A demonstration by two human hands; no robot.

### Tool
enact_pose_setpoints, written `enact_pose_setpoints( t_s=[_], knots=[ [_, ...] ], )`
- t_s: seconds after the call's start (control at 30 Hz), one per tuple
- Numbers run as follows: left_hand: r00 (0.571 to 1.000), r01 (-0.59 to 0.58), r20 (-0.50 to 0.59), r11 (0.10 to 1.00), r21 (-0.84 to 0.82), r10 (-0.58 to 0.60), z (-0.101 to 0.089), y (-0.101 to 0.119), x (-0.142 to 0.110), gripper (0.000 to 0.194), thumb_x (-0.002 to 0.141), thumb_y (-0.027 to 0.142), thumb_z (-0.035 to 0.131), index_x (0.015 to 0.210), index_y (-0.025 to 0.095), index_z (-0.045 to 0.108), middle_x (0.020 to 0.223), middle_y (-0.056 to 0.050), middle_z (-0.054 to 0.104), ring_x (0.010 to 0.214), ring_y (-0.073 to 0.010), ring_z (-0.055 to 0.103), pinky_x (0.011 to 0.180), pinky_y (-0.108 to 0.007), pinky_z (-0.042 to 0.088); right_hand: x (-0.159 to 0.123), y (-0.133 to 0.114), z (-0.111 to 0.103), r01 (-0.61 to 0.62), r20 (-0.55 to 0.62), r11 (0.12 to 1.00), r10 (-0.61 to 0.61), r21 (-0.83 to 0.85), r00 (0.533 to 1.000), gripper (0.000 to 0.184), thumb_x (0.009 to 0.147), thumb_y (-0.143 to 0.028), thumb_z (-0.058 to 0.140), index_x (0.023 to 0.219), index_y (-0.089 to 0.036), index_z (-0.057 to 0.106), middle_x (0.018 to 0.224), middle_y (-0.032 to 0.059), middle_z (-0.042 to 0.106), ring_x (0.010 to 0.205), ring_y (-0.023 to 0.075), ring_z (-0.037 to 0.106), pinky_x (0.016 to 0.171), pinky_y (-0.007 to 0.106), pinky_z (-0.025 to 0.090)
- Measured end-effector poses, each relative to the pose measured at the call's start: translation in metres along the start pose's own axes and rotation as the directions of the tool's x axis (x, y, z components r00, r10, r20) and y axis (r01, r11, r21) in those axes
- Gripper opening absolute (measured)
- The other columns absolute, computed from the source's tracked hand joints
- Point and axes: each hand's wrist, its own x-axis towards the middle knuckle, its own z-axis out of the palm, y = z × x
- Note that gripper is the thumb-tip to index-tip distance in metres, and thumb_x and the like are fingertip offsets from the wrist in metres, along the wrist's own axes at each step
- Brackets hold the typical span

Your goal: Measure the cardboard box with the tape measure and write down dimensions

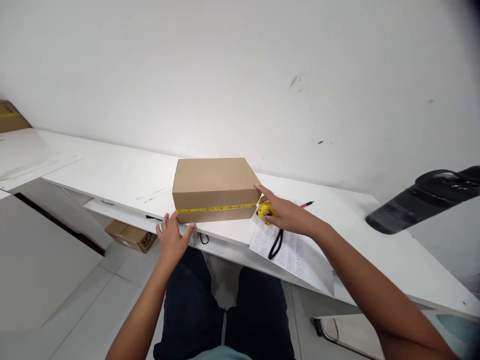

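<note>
A closed brown cardboard box (pixel 216 176) sits on the narrow white desk, a yellow strip (pixel 215 208) with red print running along its front side. At its lower left front corner is my left hand (pixel 173 240), fingers spread, touching the box's edge and gripping nothing. My right hand (pixel 287 214) is closed around a yellow tape measure (pixel 264 212) beside the box's right end, with one finger resting on the box's right front corner. From the tape measure hangs a black wrist strap (pixel 276 245), lying over a written paper sheet (pixel 296 252).
A pen (pixel 306 204) with a pink part lies behind my right hand. To the right, a black bottle (pixel 408 205) stands on the desk (pixel 348 220). One carton (pixel 130 235) is below the desk; another box (pixel 12 116) is at far left. A wall backs the desk.
</note>
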Motion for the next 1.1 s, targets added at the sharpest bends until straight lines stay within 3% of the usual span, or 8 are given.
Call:
enact_pose_setpoints(
  t_s=[0.2, 0.3, 0.43, 0.57, 0.67, 0.8, 0.97, 1.1],
  knots=[
    [0.980, -0.162, -0.126, 0.986, -0.047, 0.155, -0.040, 0.031, -0.004, 0.059, 0.101, 0.046, 0.051, 0.154, 0.022, 0.041, 0.156, -0.017, 0.050, 0.152, -0.0320, 0.038, 0.123, -0.055, 0.036, -0.020, -0.001, -0.006, 0.151, -0.046, 0.973, -0.145, 0.175, 0.988, 0.077, 0.092, -0.034, 0.057, 0.162, -0.031, 0.025, 0.150, 0.0089, 0.058, 0.126, 0.0295, 0.064, 0.104, 0.045, 0.051],
    [0.888, -0.428, -0.192, 0.904, -0.010, 0.418, -0.067, 0.064, 0.013, 0.055, 0.101, 0.038, 0.057, 0.153, 0.027, 0.043, 0.152, -0.011, 0.056, 0.153, -0.0285, 0.038, 0.123, -0.052, 0.037, -0.032, -0.020, -0.002, 0.216, 0.046, 0.944, -0.234, 0.250, 0.971, 0.071, 0.093, -0.041, 0.061, 0.159, -0.030, 0.036, 0.156, 0.0105, 0.054, 0.136, 0.0307, 0.057, 0.110, 0.046, 0.047],
    [0.766, -0.629, -0.162, 0.777, 0.013, 0.622, -0.061, 0.089, 0.035, 0.055, 0.097, 0.035, 0.066, 0.148, 0.026, 0.048, 0.147, -0.011, 0.061, 0.149, -0.0288, 0.045, 0.122, -0.052, 0.041, -0.033, -0.040, 0.009, 0.220, 0.054, 0.896, -0.260, 0.386, 0.964, 0.096, 0.090, -0.035, 0.065, 0.166, -0.031, 0.007, 0.144, 0.0131, 0.063, 0.116, 0.0285, 0.067, 0.100, 0.048, 0.053],
    [0.850, -0.527, -0.099, 0.832, -0.174, 0.518, -0.029, 0.078, 0.038, 0.056, 0.099, 0.038, 0.062, 0.151, 0.026, 0.045, 0.153, -0.014, 0.055, 0.143, -0.0273, 0.053, 0.113, -0.048, 0.053, -0.015, -0.014, -0.005, 0.196, -0.183, 0.762, -0.103, 0.617, 0.978, 0.118, 0.086, -0.035, 0.071, 0.164, -0.027, -0.018, 0.128, 0.0127, 0.069, 0.097, 0.0236, 0.070, 0.085, 0.042, 0.058],
    [0.929, -0.346, -0.007, 0.860, -0.375, 0.371, -0.011, 0.070, 0.034, 0.051, 0.099, 0.043, 0.059, 0.146, 0.027, 0.052, 0.155, -0.012, 0.054, 0.141, -0.0269, 0.055, 0.104, -0.043, 0.060, -0.001, 0.012, -0.023, 0.064, -0.092, 0.743, -0.003, 0.666, 0.996, 0.118, 0.082, -0.028, 0.074, 0.166, -0.020, -0.010, 0.117, 0.0120, 0.074, 0.093, 0.0223, 0.068, 0.081, 0.038, 0.056],
    [0.969, -0.190, 0.053, 0.863, -0.468, 0.242, -0.003, 0.068, 0.031, 0.053, 0.098, 0.046, 0.061, 0.148, 0.028, 0.053, 0.157, -0.010, 0.051, 0.146, -0.0278, 0.049, 0.105, -0.042, 0.060, 0.003, 0.012, -0.027, 0.029, -0.019, 0.760, -0.023, 0.650, 1.000, 0.118, 0.080, -0.022, 0.072, 0.166, -0.017, -0.009, 0.120, 0.0126, 0.073, 0.090, 0.0196, 0.066, 0.078, 0.034, 0.055],
    [0.958, -0.287, -0.120, 0.875, -0.390, 0.261, -0.020, 0.077, 0.037, 0.060, 0.099, 0.044, 0.062, 0.155, 0.032, 0.043, 0.161, -0.008, 0.046, 0.149, -0.0265, 0.045, 0.117, -0.045, 0.050, -0.008, -0.005, -0.022, 0.042, 0.016, 0.807, -0.064, 0.590, 0.998, 0.118, 0.080, -0.024, 0.072, 0.166, -0.015, -0.008, 0.124, 0.0118, 0.071, 0.091, 0.0195, 0.066, 0.076, 0.033, 0.056],
    [0.848, -0.488, -0.350, 0.845, -0.219, 0.399, -0.044, 0.114, 0.066, 0.059, 0.095, 0.042, 0.068, 0.149, 0.030, 0.048, 0.154, -0.007, 0.054, 0.152, -0.0266, 0.040, 0.123, -0.049, 0.041, -0.020, -0.024, -0.021, 0.045, 0.064, 0.811, -0.101, 0.584, 0.993, 0.104, 0.079, -0.025, 0.074, 0.165, -0.019, 0.016, 0.118, 0.0098, 0.072, 0.090, 0.0207, 0.067, 0.072, 0.032, 0.057]
  ],
)
